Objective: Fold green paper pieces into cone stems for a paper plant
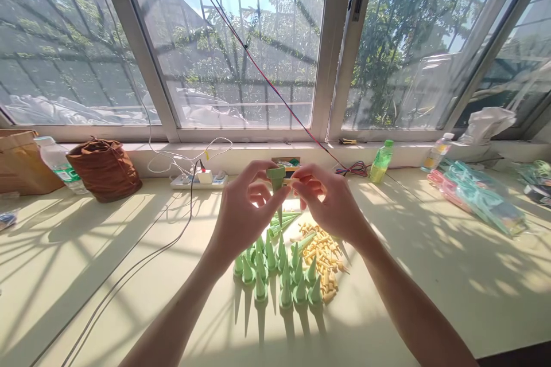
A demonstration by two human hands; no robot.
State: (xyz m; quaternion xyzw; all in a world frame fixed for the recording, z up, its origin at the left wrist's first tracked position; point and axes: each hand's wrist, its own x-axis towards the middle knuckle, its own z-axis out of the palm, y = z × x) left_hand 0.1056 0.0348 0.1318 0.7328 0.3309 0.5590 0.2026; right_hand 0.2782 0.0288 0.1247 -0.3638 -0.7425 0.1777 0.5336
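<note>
My left hand point(253, 198) is closed around a green plastic cone-shaped spike point(275, 179), held with its wide cap up and its point down. Close beside it, my right hand point(321, 198) pinches a small yellowish peg point(291, 182) near the spike's side; whether the two touch I cannot tell. Below the hands, several green spikes point(286, 292) stand point up in loose rows on the table, and a few more green spikes point(284, 222) lie on their sides behind them. To the right of the rows spreads a pile of small yellowish pegs point(325, 252).
A power strip point(198, 181) with cables sits at the back left, beside a brown cloth bag point(105, 169) and a clear bottle point(60, 166). At the back right are a green bottle point(381, 161), another bottle point(438, 152) and bagged pink and teal items point(477, 195). Windows rise behind the table.
</note>
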